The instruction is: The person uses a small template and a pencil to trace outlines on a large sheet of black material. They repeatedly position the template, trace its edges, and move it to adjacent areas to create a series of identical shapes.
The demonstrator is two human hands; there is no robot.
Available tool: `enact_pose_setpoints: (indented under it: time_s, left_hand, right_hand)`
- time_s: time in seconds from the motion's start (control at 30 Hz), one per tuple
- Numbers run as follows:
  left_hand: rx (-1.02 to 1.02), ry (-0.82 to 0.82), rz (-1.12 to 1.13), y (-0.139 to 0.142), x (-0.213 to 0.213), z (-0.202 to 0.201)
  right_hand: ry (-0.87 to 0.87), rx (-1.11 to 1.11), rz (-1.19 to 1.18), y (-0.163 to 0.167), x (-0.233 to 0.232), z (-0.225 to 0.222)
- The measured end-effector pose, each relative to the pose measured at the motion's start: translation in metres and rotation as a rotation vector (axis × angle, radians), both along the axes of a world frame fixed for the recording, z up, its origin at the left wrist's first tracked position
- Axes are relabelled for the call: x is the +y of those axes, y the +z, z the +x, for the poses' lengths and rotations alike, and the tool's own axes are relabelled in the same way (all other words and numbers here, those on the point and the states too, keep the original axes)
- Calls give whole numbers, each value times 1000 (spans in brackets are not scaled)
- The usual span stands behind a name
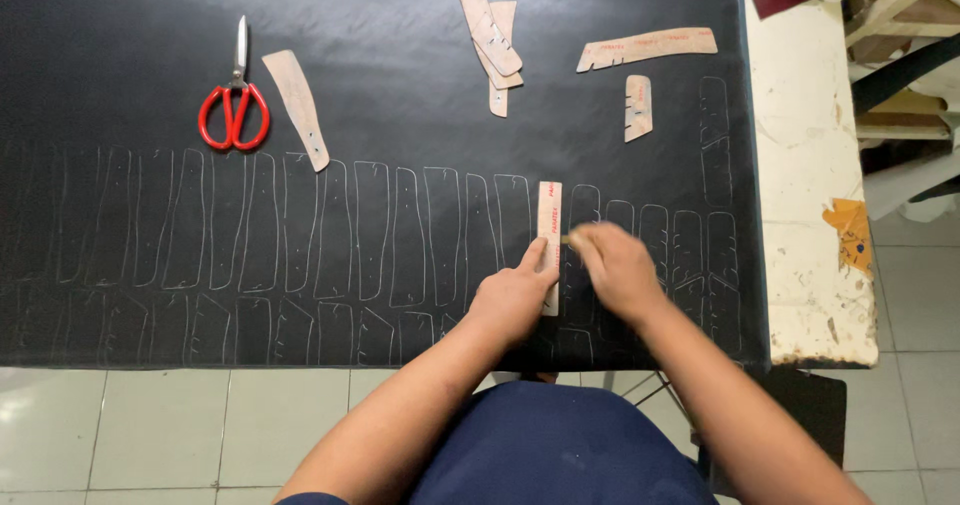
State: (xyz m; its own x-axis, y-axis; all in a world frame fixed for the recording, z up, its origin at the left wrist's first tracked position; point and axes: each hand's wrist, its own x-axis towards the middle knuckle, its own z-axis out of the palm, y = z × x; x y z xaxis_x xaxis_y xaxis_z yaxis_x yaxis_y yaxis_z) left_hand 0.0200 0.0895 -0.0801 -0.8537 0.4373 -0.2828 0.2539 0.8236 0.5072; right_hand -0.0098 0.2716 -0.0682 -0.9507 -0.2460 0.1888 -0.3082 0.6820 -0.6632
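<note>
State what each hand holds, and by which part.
Left hand presses the template flat at its lower half. Right hand pinches a small marking tool; its held part is hidden.

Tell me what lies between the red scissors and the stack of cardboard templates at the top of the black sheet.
In the head view, one long tapered cardboard template lies slanted on the black sheet, between the red scissors and the stack, close beside the scissors.

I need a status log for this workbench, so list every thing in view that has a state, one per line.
Left hand: fingers pressing the narrow tan cardboard template strip flat on the black sheet.
Right hand: closed around a small marking tool, its tip at the strip's edge.
Red-handled scissors: shut, lying flat.
Black sheet: covered in rows of traced outlines.
Spare tan cardboard templates: loose, some overlapping.
</note>
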Motion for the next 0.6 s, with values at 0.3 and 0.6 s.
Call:
enact_pose_setpoints:
  time_s: [0.3, 0.6]
  left_hand:
    - [171, 28, 43, -8, -8, 3]
    - [297, -29, -40, -4, -13, -6]
  right_hand:
    - [49, -130, -48, -10, 17, 86]
    - [52, -148, -31, -18, 21, 96]
